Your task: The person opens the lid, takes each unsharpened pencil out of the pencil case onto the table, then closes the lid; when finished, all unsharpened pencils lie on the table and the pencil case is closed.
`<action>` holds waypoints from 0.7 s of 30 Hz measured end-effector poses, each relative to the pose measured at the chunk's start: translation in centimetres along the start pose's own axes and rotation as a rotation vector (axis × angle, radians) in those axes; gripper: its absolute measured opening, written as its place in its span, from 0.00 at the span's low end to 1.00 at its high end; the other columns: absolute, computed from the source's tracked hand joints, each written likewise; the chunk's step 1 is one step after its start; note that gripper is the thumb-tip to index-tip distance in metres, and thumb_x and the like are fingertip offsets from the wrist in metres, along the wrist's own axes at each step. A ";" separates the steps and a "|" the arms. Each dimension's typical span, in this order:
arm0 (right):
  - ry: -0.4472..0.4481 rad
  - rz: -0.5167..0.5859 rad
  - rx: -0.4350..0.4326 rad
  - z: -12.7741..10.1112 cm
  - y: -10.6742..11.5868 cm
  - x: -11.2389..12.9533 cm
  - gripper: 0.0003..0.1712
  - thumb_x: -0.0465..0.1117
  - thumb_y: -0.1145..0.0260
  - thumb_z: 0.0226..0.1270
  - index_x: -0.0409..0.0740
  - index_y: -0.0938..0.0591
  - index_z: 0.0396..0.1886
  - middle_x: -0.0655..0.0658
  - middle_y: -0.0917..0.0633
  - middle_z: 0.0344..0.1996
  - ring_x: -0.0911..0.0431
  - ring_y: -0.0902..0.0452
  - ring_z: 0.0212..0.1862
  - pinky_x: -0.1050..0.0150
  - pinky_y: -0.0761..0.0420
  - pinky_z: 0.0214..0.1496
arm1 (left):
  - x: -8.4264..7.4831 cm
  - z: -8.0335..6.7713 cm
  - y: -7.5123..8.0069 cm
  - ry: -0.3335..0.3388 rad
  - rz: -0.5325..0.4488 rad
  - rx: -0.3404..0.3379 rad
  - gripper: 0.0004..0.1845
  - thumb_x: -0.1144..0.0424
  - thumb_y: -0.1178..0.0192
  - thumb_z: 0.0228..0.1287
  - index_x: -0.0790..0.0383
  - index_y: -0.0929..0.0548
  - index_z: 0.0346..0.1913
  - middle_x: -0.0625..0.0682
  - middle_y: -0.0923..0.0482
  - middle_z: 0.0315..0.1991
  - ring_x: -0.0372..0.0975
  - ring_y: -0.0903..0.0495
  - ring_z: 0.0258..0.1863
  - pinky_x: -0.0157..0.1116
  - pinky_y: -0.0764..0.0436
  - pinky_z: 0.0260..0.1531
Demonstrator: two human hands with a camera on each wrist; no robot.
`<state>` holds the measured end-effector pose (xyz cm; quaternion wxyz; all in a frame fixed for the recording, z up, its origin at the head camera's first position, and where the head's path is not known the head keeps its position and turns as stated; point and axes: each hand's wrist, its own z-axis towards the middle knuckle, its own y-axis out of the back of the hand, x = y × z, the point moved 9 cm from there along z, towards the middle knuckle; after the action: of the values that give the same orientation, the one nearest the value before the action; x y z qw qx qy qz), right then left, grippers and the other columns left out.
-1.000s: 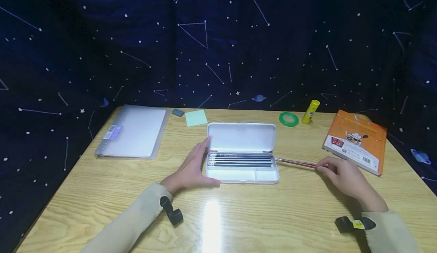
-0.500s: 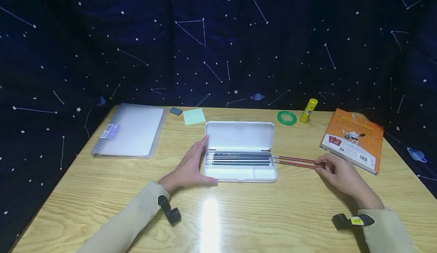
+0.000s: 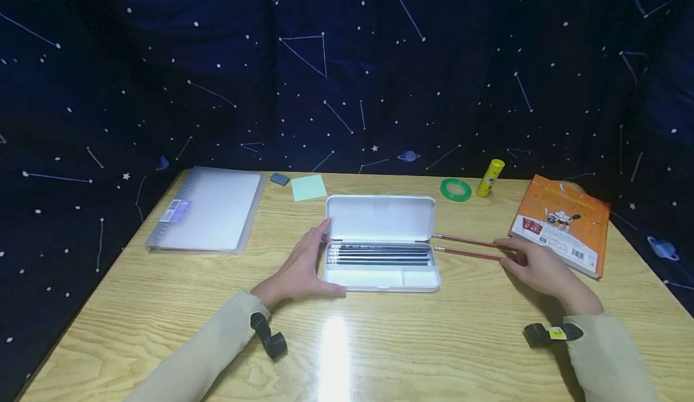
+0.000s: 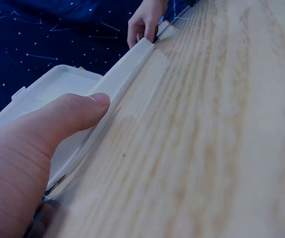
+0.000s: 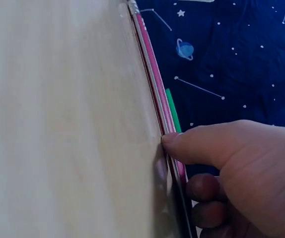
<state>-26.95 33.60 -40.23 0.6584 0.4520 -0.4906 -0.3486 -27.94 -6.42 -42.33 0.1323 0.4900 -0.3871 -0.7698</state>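
Head view: my left hand (image 3: 300, 269) rests against the left end of the open white pencil case (image 3: 382, 242), fingers straight along its side and thumb along its front edge; its grip is released, bracing and not grasping. That posture matches the pictures from 1.0 s and 0.5 s ago. The change is on the right. My right hand (image 3: 537, 266) has moved back along the surface (image 3: 162, 305) toward the orange book (image 3: 564, 224). 1.0 s ago only 1 red pencil showed at the case's right end; now 2 red pencils (image 3: 468, 248) lie there, spread apart, tips toward the case and far ends under my fingertips. The dark pencils (image 3: 379, 255) in the case's upper tray have not shifted. I judge that the red pair is being sorted out on the surface and is not yet in the case.

Left wrist view: my thumb (image 4: 65, 116) lies flat on the case rim (image 4: 125, 64); nothing is clasped. My other hand shows small beyond the case's far end.

Right wrist view: my thumb (image 5: 209, 144) presses the red pencils (image 5: 152, 79) against the wood, the remaining fingers curled beneath. I judge this grip to be pinching the pencil ends. A green band, likely the tape roll, shows behind the pencils.
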 end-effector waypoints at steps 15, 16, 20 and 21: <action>-0.060 -0.027 0.092 0.9 -0.1 -0.6 0.10 0.35 0.34 0.62 0.39 0.20 0.43 0.51 0.25 0.21 0.58 0.35 0.24 0.65 0.38 0.26 | 0.3 -0.1 -0.1 0.019 -0.027 0.007 0.74 0.39 0.21 0.26 0.51 0.58 0.77 0.47 0.34 0.55 0.39 0.34 0.55 0.46 0.33 0.63; -0.063 -0.027 0.098 0.8 -0.1 -0.5 0.12 0.35 0.34 0.61 0.39 0.20 0.45 0.51 0.26 0.21 0.58 0.36 0.24 0.65 0.39 0.26 | 0.3 -0.1 -0.2 0.020 -0.026 0.010 0.74 0.39 0.21 0.27 0.51 0.58 0.77 0.47 0.34 0.55 0.39 0.34 0.55 0.46 0.34 0.63; -0.053 0.001 0.104 0.7 0.0 0.3 0.20 0.33 0.32 0.58 0.35 0.22 0.51 0.50 0.28 0.22 0.58 0.37 0.24 0.66 0.39 0.25 | 0.2 0.0 -0.2 0.015 -0.025 0.007 0.74 0.40 0.21 0.27 0.51 0.58 0.77 0.47 0.34 0.55 0.39 0.33 0.55 0.45 0.33 0.63; -0.045 0.015 0.104 0.7 0.1 0.7 0.22 0.33 0.31 0.57 0.35 0.23 0.52 0.50 0.28 0.23 0.59 0.37 0.24 0.66 0.39 0.24 | 0.1 0.0 -0.1 0.012 -0.023 0.007 0.74 0.40 0.21 0.27 0.52 0.58 0.77 0.47 0.34 0.55 0.39 0.33 0.55 0.45 0.33 0.63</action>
<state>-27.45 32.76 -39.85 0.6253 0.4739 -0.5261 -0.3280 -27.98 -6.42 -42.52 0.1241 0.4994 -0.3831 -0.7671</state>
